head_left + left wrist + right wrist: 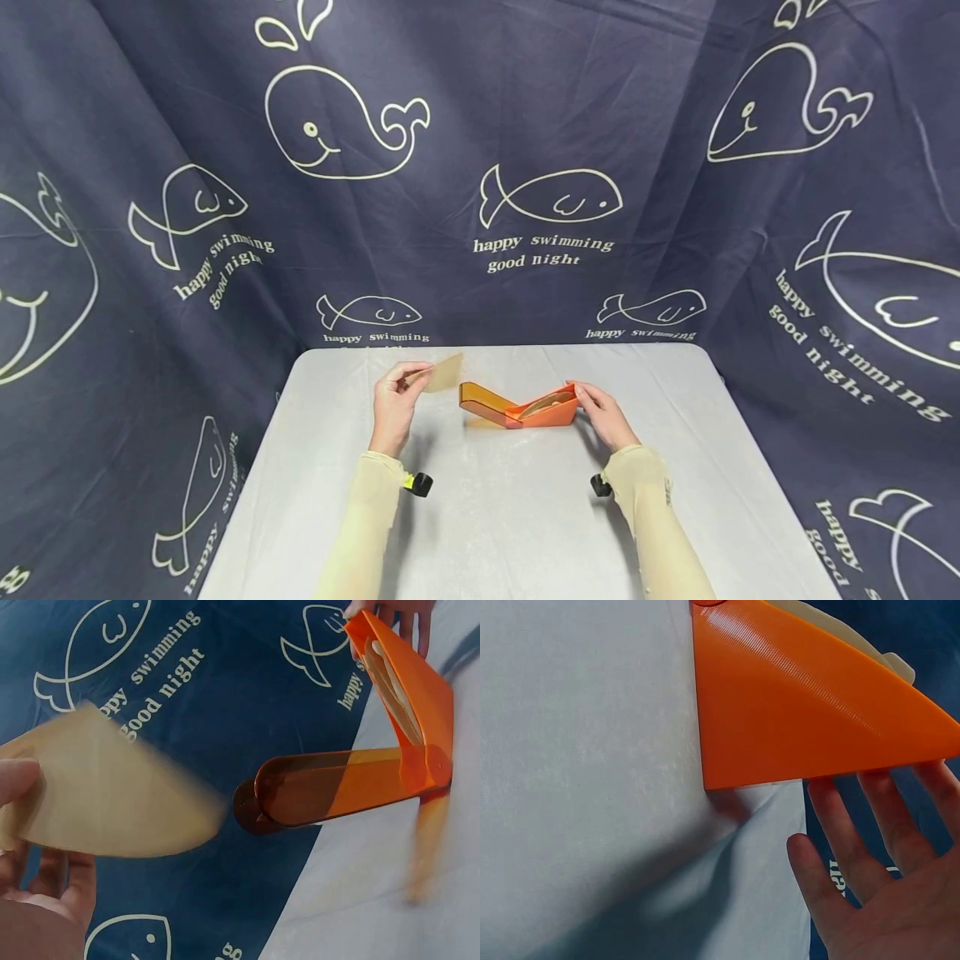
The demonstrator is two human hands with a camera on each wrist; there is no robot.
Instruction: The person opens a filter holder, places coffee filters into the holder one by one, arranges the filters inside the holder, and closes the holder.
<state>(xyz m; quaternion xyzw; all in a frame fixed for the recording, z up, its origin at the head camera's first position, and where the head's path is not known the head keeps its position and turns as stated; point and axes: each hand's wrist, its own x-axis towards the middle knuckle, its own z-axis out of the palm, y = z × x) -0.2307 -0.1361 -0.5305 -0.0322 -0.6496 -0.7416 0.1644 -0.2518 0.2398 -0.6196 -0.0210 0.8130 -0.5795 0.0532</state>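
My left hand (393, 408) pinches a tan paper coffee filter (127, 795) between thumb and fingers, raised above the table. Right of it stands an orange coffee filter holder (551, 414), its wedge-shaped body holding more tan filters (394, 690). A see-through amber lid (483, 402) is swung out from the body towards the left hand, and the held filter is apart from it. At the holder's right end, my right hand (609, 419) grips the upper corner. In the right wrist view its fingertips (825, 787) touch the holder's edge; the thumb is hidden there.
The holder stands on a pale-covered table (487, 517). A dark blue curtain (450, 225) with whale and fish prints hangs behind the table and along both sides. Small black devices (422, 484) are worn at the wrists.
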